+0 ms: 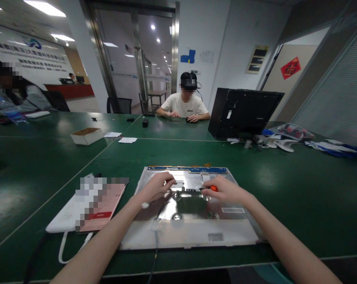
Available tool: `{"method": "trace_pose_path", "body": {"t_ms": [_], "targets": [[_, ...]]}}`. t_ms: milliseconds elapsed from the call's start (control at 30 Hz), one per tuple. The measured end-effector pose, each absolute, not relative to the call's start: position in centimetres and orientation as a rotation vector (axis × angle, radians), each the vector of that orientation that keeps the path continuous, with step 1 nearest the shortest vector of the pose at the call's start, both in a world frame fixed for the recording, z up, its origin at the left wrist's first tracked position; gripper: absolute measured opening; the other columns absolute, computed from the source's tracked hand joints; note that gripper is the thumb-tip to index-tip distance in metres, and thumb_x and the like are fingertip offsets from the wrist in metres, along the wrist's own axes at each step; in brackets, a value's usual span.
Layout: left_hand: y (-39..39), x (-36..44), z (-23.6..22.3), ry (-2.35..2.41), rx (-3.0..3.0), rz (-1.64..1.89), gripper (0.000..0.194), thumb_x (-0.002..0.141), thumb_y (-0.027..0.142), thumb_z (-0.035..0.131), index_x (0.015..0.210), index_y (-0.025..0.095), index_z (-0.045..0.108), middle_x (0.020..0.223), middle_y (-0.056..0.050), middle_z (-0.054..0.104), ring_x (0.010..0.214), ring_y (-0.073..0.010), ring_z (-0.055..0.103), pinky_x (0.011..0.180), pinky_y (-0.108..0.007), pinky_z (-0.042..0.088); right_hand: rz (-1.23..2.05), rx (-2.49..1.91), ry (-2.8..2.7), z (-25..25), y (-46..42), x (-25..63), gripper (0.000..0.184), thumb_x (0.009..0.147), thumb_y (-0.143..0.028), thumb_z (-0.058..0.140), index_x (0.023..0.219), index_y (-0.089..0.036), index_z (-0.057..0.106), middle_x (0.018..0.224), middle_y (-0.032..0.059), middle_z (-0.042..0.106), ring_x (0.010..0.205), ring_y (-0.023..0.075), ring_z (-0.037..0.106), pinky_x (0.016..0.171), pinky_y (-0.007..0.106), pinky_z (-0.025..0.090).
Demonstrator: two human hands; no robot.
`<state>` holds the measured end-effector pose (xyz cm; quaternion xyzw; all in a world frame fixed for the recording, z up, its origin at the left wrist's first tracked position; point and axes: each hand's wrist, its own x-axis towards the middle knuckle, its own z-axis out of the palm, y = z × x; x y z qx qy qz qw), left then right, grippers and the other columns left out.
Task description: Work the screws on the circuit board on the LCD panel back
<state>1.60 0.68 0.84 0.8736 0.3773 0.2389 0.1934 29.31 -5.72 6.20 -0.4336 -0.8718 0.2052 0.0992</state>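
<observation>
A metal-backed display panel lies flat on the green table before me, with a blue circuit strip along its far edge. My right hand is closed around a screwdriver whose orange handle end shows; its tip is hard to make out. The tool lies low over the panel's middle, beside a short dark connector row. On the left side of the panel, my left hand has its fingers curled and drawn together near that row. Whatever they pinch, if anything, is hidden.
A white power bank or phone with a cable lies left of the panel beside a pink-screened device. Farther off are an open box, paper slips and a black monitor. A person sits opposite.
</observation>
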Motion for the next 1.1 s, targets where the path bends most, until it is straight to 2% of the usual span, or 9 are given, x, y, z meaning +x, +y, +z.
{"method": "trace_pose_path", "body": {"t_ms": [167, 367, 433, 500, 600, 667, 800, 967, 1100], "targets": [[0.4, 1.7, 0.8, 1.115, 2.409, 0.719, 0.023, 0.092, 0.031, 0.049, 0.081, 0.021, 0.067, 0.085, -0.005, 0.067, 0.077, -0.0176, 0.058, 0.069, -0.029, 0.042, 0.671, -1.272, -2.555, 6.6, -4.8, 29.4, 0.042, 0.095, -0.047, 0.041, 0.078, -0.017, 0.065, 0.063, -0.002, 0.056, 0.054, 0.0103, 0.046, 0.056, 0.025, 0.033], [0.2, 1.7, 1.2, 1.071, 2.442, 0.668, 0.022, 0.092, 0.03, 0.05, 0.083, 0.019, 0.067, 0.084, -0.004, 0.067, 0.077, -0.0177, 0.058, 0.068, -0.028, 0.041, 0.551, -1.333, -2.629, 7.2, -6.9, 28.9, 0.035, 0.093, -0.044, 0.046, 0.083, -0.019, 0.068, 0.066, 0.0003, 0.062, 0.057, 0.0123, 0.051, 0.058, 0.027, 0.035], [0.0, 1.7, 1.4, 1.064, 2.456, 0.662, 0.022, 0.092, 0.029, 0.049, 0.084, 0.018, 0.067, 0.086, -0.004, 0.067, 0.078, -0.0174, 0.058, 0.068, -0.027, 0.041, 0.425, -1.34, -2.688, 7.0, -8.3, 28.5, 0.027, 0.088, -0.043, 0.054, 0.086, -0.02, 0.068, 0.071, 0.0018, 0.065, 0.062, 0.0144, 0.055, 0.059, 0.028, 0.035], [-0.2, 1.7, 1.6, 1.061, 2.472, 0.659, 0.021, 0.092, 0.027, 0.05, 0.084, 0.018, 0.067, 0.086, -0.004, 0.067, 0.078, -0.0171, 0.058, 0.068, -0.027, 0.041, 0.319, -1.365, -2.769, 6.3, -9.7, 28.1, 0.024, 0.086, -0.041, 0.057, 0.082, -0.019, 0.067, 0.076, 0.0039, 0.066, 0.063, 0.0156, 0.056, 0.057, 0.029, 0.034], [-0.4, 1.7, 1.6, 1.065, 2.502, 0.64, 0.021, 0.091, 0.026, 0.05, 0.084, 0.018, 0.067, 0.085, -0.004, 0.066, 0.077, -0.0171, 0.058, 0.067, -0.027, 0.04, 0.125, -1.418, -2.792, 4.8, -11.0, 27.5, 0.018, 0.087, -0.036, 0.057, 0.088, -0.021, 0.066, 0.099, 0.006, 0.067, 0.072, 0.0191, 0.062, 0.057, 0.029, 0.037], [-0.5, 1.8, 1.6, 1.063, 2.511, 0.624, 0.021, 0.091, 0.026, 0.05, 0.084, 0.018, 0.067, 0.084, -0.005, 0.066, 0.075, -0.017, 0.058, 0.066, -0.027, 0.04, 0.06, -1.452, -2.773, 3.8, -11.4, 27.5, 0.019, 0.089, -0.038, 0.056, 0.093, -0.022, 0.065, 0.112, 0.0073, 0.065, 0.076, 0.0205, 0.063, 0.057, 0.03, 0.039], [-0.7, 1.9, 1.8, 1.036, 2.501, 0.605, 0.017, 0.088, 0.025, 0.053, 0.083, 0.018, 0.068, 0.082, -0.004, 0.066, 0.074, -0.0166, 0.057, 0.067, -0.027, 0.04, 0.087, -1.479, -2.714, 3.1, -11.2, 27.8, 0.023, 0.088, -0.043, 0.056, 0.092, -0.022, 0.065, 0.129, 0.0077, 0.057, 0.079, 0.021, 0.065, 0.059, 0.032, 0.043], [-1.0, 1.6, 2.3, 0.932, 2.442, 0.532, 0.012, 0.081, 0.028, 0.063, 0.083, 0.018, 0.067, 0.081, -0.003, 0.064, 0.073, -0.0156, 0.056, 0.065, -0.026, 0.04, 0.185, -1.51, -2.649, 3.2, -11.0, 27.9, 0.03, 0.088, -0.048, 0.054, 0.09, -0.021, 0.065, 0.126, 0.0088, 0.06, 0.076, 0.0208, 0.064, 0.061, 0.034, 0.045], [-1.1, 1.6, 2.4, 0.861, 2.424, 0.405, 0.022, 0.073, 0.033, 0.071, 0.089, 0.018, 0.066, 0.082, -0.002, 0.062, 0.072, -0.0154, 0.053, 0.062, -0.025, 0.038, 0.244, -1.563, -2.568, 2.8, -11.2, 27.7, 0.032, 0.087, -0.05, 0.055, 0.092, -0.02, 0.065, 0.132, 0.0104, 0.056, 0.082, 0.0236, 0.065, 0.069, 0.038, 0.046]]}}
